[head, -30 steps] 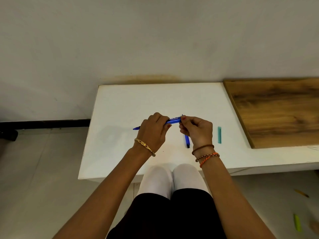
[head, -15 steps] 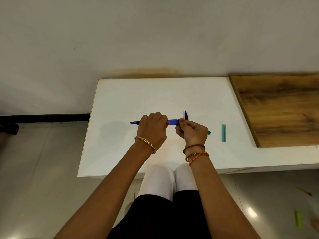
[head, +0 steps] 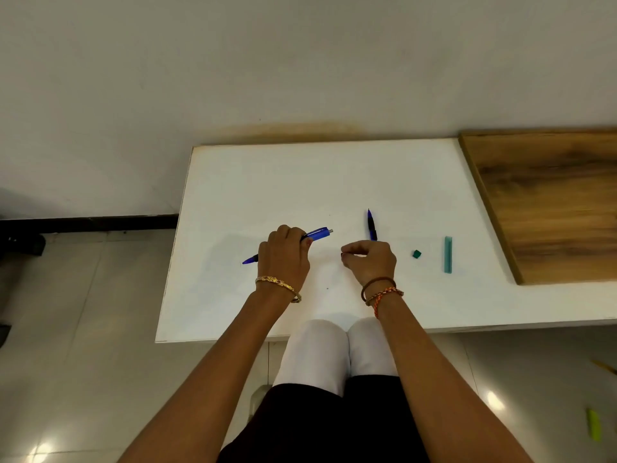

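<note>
Now left hand (head: 283,259) grips blue barrel (head: 317,233); right hand (head: 370,262), tapered tip (head: 371,225).

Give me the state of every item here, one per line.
pen barrel: gripped in left hand, front end uncovered.
pen front piece: held by right hand, pointing away, apart from barrel.
green cap: loose on table.
teal strip: lying flat on table, untouched.

Plain indoor room: white table (head: 267,182), tiled floor (head: 83,295).
</note>
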